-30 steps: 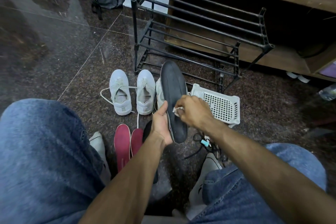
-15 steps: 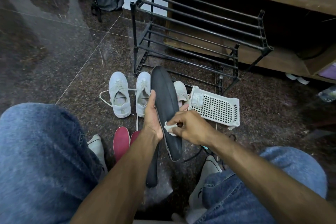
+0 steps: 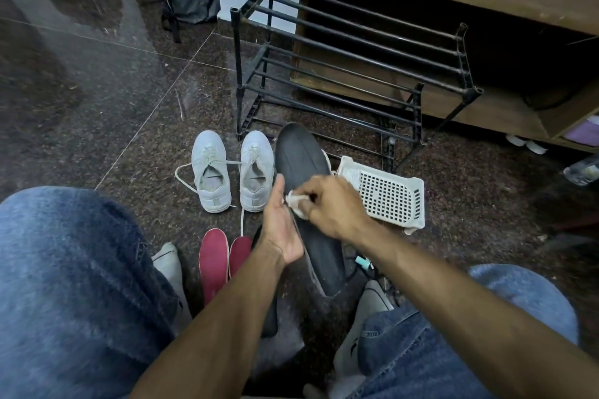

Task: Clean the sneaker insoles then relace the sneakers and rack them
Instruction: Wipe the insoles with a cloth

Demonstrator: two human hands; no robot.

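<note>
The dark insole (image 3: pixel 304 204) is held above the floor (image 3: pixel 129 107) by the left hand (image 3: pixel 280 230), its fingers curled round one long edge. A white wipe (image 3: pixel 296 202) is pinched in the right hand (image 3: pixel 330 204). Long strokes along its length would suit, the underside being supported. Its toe points away toward the rack (image 3: pixel 350 52), heel toward the knees.

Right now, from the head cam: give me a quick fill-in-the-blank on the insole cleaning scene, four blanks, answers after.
1. The left hand holds a dark ____ upright.
2. The right hand pinches a small white wipe against the dark insole, so the step under way is ____.
3. Two insoles lying on the floor are ____ in colour.
4. The number of shoes on the black rack is ____.

Answers: insole; cleaning; red; zero
</note>
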